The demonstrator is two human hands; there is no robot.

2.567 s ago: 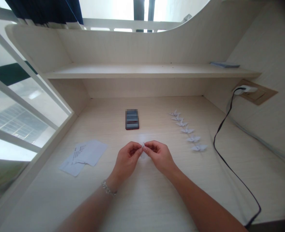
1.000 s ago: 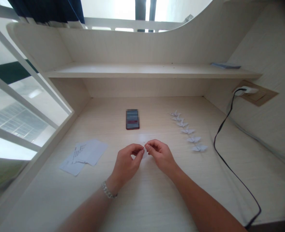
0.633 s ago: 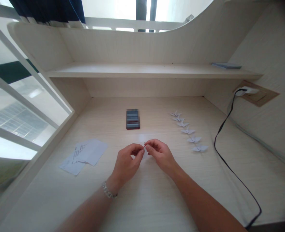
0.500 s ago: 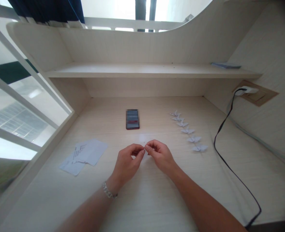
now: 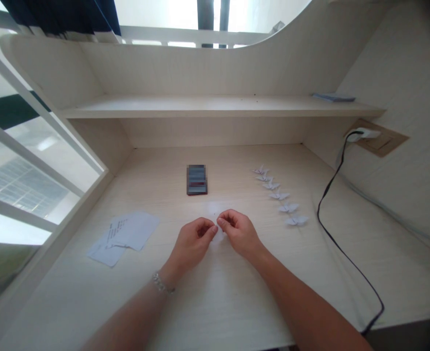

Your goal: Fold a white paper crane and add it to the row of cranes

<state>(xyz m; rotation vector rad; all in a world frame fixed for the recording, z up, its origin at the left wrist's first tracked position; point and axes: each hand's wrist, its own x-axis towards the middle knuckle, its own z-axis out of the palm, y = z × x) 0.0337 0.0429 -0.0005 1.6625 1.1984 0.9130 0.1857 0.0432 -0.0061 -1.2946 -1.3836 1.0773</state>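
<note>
My left hand (image 5: 196,240) is pinched closed in the middle of the desk, a chain bracelet (image 5: 162,283) on its wrist. Facing it, my right hand (image 5: 239,233) is pinched too, its thumb and forefinger almost meeting the left fingertips. What they pinch is tiny and mostly covered by the fingers; a pale patch shows between the hands, and I cannot tell if it is paper or glare. To the right, several folded white paper cranes (image 5: 279,195) stand in a slanting row. Beyond my hands lies a dark phone (image 5: 196,180) with a blurred screen.
Overlapping paper sheets (image 5: 134,230), one with print, lie on the left. A black cable (image 5: 341,239) runs from the wall socket (image 5: 384,141) down the right side to the front edge. A shelf (image 5: 207,113) spans the back, with a flat pad (image 5: 333,97) on it.
My view has shifted slightly, so the desk things appear a little further left. My fingertips stay close together, with only a slight movement of the pinch.
</note>
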